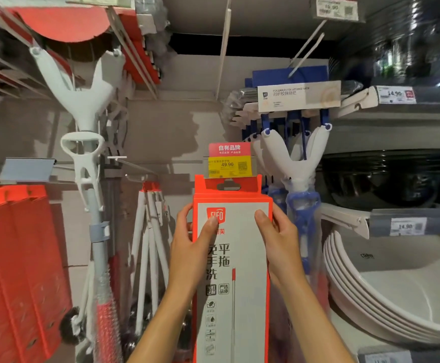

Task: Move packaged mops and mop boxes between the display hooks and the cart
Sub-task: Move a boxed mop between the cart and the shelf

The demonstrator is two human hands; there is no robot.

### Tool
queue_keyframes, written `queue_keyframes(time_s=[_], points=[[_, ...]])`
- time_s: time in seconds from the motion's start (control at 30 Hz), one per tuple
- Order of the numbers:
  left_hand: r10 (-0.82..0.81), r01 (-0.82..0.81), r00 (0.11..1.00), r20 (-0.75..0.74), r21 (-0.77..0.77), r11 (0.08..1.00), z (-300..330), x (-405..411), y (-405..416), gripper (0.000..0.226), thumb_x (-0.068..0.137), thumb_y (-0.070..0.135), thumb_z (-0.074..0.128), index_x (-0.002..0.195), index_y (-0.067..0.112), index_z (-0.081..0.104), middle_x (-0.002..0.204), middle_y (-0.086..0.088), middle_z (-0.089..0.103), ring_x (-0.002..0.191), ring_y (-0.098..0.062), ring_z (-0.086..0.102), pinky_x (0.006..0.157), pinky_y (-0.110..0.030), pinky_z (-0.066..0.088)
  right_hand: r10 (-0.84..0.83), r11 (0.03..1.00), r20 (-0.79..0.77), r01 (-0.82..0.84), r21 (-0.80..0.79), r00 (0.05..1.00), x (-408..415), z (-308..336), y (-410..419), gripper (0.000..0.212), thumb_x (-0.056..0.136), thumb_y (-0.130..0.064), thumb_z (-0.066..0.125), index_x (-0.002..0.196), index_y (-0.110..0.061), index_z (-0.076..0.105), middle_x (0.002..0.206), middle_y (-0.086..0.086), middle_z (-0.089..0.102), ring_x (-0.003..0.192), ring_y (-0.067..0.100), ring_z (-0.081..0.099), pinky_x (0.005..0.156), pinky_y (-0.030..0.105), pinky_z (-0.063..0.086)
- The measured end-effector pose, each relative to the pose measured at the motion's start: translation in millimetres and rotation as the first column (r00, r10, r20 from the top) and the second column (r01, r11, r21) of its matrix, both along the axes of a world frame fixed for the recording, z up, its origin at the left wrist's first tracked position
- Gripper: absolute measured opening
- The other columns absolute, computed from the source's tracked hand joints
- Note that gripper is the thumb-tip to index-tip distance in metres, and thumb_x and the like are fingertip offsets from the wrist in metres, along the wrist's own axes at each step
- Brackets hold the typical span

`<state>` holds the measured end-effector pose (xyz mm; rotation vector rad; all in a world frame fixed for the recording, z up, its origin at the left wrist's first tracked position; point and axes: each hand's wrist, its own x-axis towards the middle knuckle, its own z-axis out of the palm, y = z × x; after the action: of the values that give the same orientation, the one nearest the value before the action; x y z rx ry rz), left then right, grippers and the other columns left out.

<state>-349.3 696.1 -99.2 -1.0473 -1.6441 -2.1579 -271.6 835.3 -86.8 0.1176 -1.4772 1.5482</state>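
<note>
I am gripping the mop box (232, 271) with both hands, left hand (190, 247) and right hand (279, 242) curled round its upper edges, thumbs on the front. It is standing upright in the centre, its hang tab (228, 185) sitting just below the price tag (228, 163). Risk: the tab is likely missing or snagging on the hook, hidden behind the tag, so the box is tilting or dropping. Crowding it are red boxes (17, 271) at left, basins (397, 297) at right, a blue mop (300, 195) touching the right edge, and a white mop (87, 158) left.
</note>
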Motion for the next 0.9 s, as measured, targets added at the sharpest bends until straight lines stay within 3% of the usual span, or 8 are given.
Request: queue_keyframes(time_s=[0.27, 0.43, 0.63, 0.9], points=[[0.083, -0.082, 0.997, -0.003, 0.055, 0.995, 1.3, -8.0, 18.0, 0.061, 0.078, 0.072, 0.065, 0.133, 0.05, 0.048, 0.116, 0.02, 0.07, 0.106, -0.004, 0.069, 0.083, -0.03, 0.055, 0.086, 0.996, -0.016, -0.085, 0.021, 0.996, -15.3, 6.5, 21.4, 0.027, 0.099, -0.019, 0.061, 0.124, -0.027, 0.066, 0.11, -0.002, 0.076, 0.1, 0.017, 0.073, 0.072, 0.024, 0.059], [0.08, -0.079, 0.996, -0.025, 0.06, 0.995, 5.0, -10.8, 17.2, 0.062, 0.08, 0.067, 0.066, 0.134, 0.043, 0.049, 0.115, 0.018, 0.072, 0.104, -0.006, 0.071, 0.077, -0.024, 0.057, 0.09, 0.996, -0.029, -0.09, 0.013, 0.995, -18.3, 8.7, 21.9, 0.027, 0.097, -0.021, 0.062, 0.123, -0.027, 0.066, 0.11, -0.002, 0.076, 0.101, 0.018, 0.073, 0.074, 0.027, 0.06], [0.066, -0.064, 0.997, -0.04, 0.045, 0.997, 17.3, -15.2, 13.4, 0.061, 0.077, 0.071, 0.064, 0.132, 0.05, 0.049, 0.115, 0.027, 0.069, 0.103, 0.002, 0.069, 0.07, -0.012, 0.055, 0.068, 0.997, -0.047, -0.069, -0.024, 0.997, -20.7, 14.6, 17.1, 0.032, 0.097, -0.022, 0.063, 0.128, -0.022, 0.063, 0.113, 0.001, 0.075, 0.104, 0.021, 0.073, 0.082, 0.039, 0.061], [0.017, -0.017, 1.0, -0.019, 0.023, 1.0, 15.6, -28.2, 13.8, 0.064, 0.076, 0.072, 0.065, 0.132, 0.044, 0.051, 0.111, 0.024, 0.071, 0.099, -0.001, 0.071, 0.07, -0.014, 0.056, 0.064, 0.997, -0.031, -0.066, -0.05, 0.997, -25.6, 14.2, 12.2, 0.027, 0.097, -0.019, 0.062, 0.124, -0.021, 0.065, 0.11, 0.003, 0.076, 0.1, 0.024, 0.074, 0.078, 0.039, 0.062]])
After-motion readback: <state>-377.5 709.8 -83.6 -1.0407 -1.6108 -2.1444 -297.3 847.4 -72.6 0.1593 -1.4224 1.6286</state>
